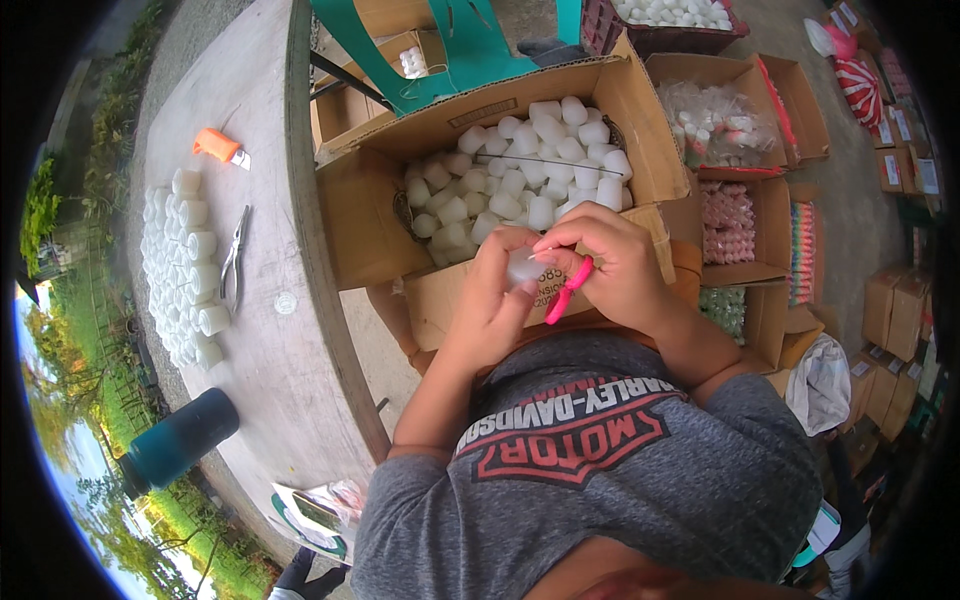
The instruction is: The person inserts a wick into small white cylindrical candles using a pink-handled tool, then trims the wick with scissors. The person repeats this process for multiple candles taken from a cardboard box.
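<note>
My left hand (497, 300) is closed round a small white cylinder (524, 266) that looks like a candle, held above the front edge of an open cardboard box (350, 200). Against the cylinder's top, the fingertips of my right hand (607, 262) pinch together. Pink scissors (566, 292) hang from that hand, their loops showing below the fingers; the blades are mostly hidden. Many similar white cylinders (540, 212) fill the box in a loose heap. Across them lies a thin dark rod (560, 162).
On the grey table (270, 90) at left are rows of white cylinders (185, 270), pliers (235, 258), an orange-handled cutter (217, 146) and a dark blue bottle (185, 435). A green chair (400, 60) stands beyond the box. Cartons of packed goods (740, 225) crowd the right side.
</note>
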The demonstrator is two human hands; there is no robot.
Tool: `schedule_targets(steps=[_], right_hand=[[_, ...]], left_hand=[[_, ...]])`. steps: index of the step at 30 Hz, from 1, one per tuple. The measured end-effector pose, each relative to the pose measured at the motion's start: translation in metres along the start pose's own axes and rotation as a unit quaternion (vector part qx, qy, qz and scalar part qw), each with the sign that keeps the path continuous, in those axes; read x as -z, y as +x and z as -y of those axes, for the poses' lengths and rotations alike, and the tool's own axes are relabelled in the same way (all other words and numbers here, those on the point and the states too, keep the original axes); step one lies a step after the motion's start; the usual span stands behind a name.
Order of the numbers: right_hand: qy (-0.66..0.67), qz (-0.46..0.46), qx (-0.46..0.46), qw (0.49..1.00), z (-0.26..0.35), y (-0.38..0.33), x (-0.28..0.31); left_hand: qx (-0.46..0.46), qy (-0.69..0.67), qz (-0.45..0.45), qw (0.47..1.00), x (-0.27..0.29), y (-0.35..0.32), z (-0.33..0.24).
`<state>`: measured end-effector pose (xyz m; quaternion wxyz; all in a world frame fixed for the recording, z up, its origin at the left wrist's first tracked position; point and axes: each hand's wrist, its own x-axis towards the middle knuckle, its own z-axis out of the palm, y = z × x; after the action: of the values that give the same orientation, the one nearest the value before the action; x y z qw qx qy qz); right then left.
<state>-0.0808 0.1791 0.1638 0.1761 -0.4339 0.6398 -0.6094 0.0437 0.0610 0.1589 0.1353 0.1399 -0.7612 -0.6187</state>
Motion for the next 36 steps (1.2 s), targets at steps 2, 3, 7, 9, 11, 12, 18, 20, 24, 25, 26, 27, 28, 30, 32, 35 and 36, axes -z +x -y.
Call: schedule_targets(steps=[2, 3, 7, 9, 11, 12, 18, 20, 24, 25, 26, 27, 28, 30, 32, 35, 36], right_hand=[[-0.015, -0.015, 0.009, 1.000, 0.001, 0.000, 0.001], [-0.023, -0.022, 0.014, 0.999, 0.001, 0.000, 0.002], [-0.054, -0.036, 0.033, 0.997, 0.001, -0.002, 0.001], [-0.081, -0.046, 0.063, 0.994, 0.000, -0.003, 0.000], [-0.076, -0.051, 0.056, 0.994, 0.001, -0.002, 0.001], [-0.074, -0.054, 0.053, 0.994, 0.002, -0.002, 0.001], [-0.069, -0.076, 0.055, 0.993, 0.010, 0.004, 0.004], [-0.064, -0.062, 0.071, 0.993, 0.017, 0.009, 0.005], [-0.057, -0.021, 0.089, 0.994, 0.028, 0.016, 0.002], [-0.065, -0.017, 0.093, 0.993, 0.029, 0.015, 0.000], [-0.072, -0.012, 0.096, 0.993, 0.032, 0.012, -0.003], [-0.078, -0.007, 0.100, 0.992, 0.034, 0.011, -0.005], [-0.111, -0.005, 0.122, 0.986, 0.037, 0.011, -0.003], [-0.132, 0.008, 0.139, 0.982, 0.042, 0.010, 0.000], [-0.144, 0.004, 0.152, 0.978, 0.045, 0.010, 0.000], [-0.146, -0.034, 0.141, 0.979, 0.042, 0.010, 0.001], [-0.144, -0.051, 0.120, 0.981, 0.037, 0.011, 0.004]], left_hand=[[0.073, -0.060, 0.002, 0.996, 0.000, 0.000, -0.006], [0.122, -0.066, 0.003, 0.990, -0.001, 0.000, -0.009], [0.137, -0.038, 0.007, 0.990, -0.004, 0.000, -0.007], [0.090, -0.001, 0.005, 0.996, -0.005, 0.001, -0.006], [0.063, 0.022, 0.005, 0.998, -0.005, 0.003, -0.006], [0.059, 0.026, 0.006, 0.998, -0.005, 0.004, -0.007], [0.047, -0.146, 0.014, 0.988, -0.003, -0.001, -0.005], [0.025, -0.265, 0.014, 0.964, -0.003, -0.003, -0.004], [-0.015, -0.453, 0.011, 0.891, 0.003, -0.005, -0.011], [-0.013, -0.490, 0.004, 0.871, 0.004, -0.006, -0.015], [0.019, -0.507, -0.004, 0.862, 0.007, -0.009, -0.016], [0.034, -0.462, -0.040, 0.885, 0.006, -0.010, -0.018], [0.048, -0.415, -0.076, 0.905, 0.004, -0.010, -0.020], [0.021, -0.209, -0.127, 0.969, 0.005, -0.009, -0.022], [-0.062, 0.121, -0.143, 0.980, 0.007, -0.004, -0.024], [-0.120, 0.050, -0.053, 0.990, 0.007, -0.011, -0.025], [-0.127, 0.023, -0.059, 0.990, 0.008, -0.011, -0.025]])
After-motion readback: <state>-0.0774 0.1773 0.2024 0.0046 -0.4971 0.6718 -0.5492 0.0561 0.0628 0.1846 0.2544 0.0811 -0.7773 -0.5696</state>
